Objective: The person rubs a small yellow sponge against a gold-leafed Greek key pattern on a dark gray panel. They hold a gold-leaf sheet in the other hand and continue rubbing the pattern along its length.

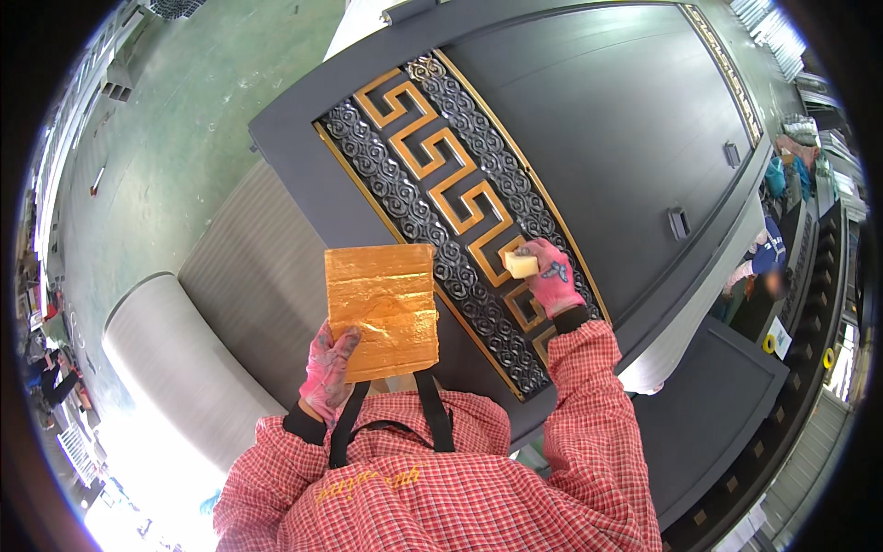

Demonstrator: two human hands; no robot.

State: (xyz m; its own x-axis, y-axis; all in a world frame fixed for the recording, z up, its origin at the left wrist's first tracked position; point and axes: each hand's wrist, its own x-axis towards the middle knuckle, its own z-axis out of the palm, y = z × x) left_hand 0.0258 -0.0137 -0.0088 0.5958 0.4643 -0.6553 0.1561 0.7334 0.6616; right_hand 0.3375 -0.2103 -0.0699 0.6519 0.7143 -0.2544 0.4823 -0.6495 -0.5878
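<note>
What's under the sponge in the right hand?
Gold key-pattern trim shows around the sponge held by the right hand; the patch directly beneath is covered, so I can't confirm contact.

gold board (383, 308): back hidden | smock (460, 497): cut at bottom edge | co-worker's head (779, 283): blurred

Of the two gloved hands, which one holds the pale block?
The right gloved hand holds the pale block over the dark panel; the left gloved hand grips a gold-coated sheet.
</note>
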